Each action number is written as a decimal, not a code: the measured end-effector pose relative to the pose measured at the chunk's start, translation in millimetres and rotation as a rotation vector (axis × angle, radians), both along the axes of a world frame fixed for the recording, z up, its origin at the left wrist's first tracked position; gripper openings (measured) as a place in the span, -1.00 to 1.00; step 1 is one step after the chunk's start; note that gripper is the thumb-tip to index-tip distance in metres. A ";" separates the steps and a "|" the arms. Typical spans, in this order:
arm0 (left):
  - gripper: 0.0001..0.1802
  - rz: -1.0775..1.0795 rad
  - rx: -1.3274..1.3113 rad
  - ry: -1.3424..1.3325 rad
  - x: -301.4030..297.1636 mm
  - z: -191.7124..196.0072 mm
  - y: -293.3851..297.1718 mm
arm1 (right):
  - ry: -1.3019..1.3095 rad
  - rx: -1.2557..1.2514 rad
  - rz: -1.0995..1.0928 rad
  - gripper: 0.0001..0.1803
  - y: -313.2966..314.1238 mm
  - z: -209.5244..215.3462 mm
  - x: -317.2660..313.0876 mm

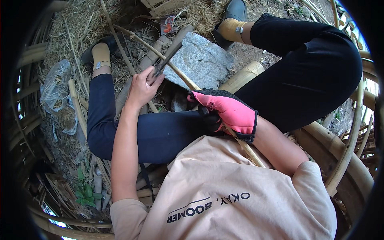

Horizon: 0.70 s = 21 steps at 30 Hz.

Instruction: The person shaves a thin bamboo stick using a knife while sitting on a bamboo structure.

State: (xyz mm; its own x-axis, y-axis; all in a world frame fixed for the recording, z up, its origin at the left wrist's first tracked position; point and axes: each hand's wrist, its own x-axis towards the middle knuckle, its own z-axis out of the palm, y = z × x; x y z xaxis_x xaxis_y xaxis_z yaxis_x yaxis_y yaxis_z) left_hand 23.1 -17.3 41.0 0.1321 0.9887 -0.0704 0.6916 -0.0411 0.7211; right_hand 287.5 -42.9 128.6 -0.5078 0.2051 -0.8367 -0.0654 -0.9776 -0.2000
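Note:
My bare left hand (142,89) is closed around a dark-bladed knife (172,55), its blade pointing up and to the right. The blade lies across a long, thin bamboo stick (183,76); whether it cuts into it cannot be told. Wearing a pink and black glove, my right hand (230,110) grips that stick lower down, above my thigh. The stick slants from the upper left, through the gloved fist, to my right side. Beneath the knife and stick lies a flat grey stone (206,60).
A thick bamboo pole (246,76) lies right of the stone. Straw (90,20) covers the ground at upper left, near a crumpled clear plastic bag (58,86). Bamboo poles (340,148) curve along the right side. A small green plant (86,192) grows at lower left.

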 end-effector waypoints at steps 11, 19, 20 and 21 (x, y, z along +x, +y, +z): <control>-0.59 0.056 -0.023 0.141 20.5 3.3 -10.1 | 0.115 -0.026 -0.091 -0.64 0.4 -1.4 3.7; -0.69 0.106 0.042 0.131 10.4 -5.5 -8.6 | 0.164 0.001 -0.073 -0.67 -2.2 -8.3 3.8; -0.71 0.131 0.014 0.093 10.8 0.9 -7.7 | 0.161 0.001 -0.076 -0.67 -2.1 -8.4 4.2; -0.72 0.155 -0.015 0.054 10.2 3.8 -7.0 | 0.161 -0.010 -0.083 -0.67 -1.9 -8.4 4.8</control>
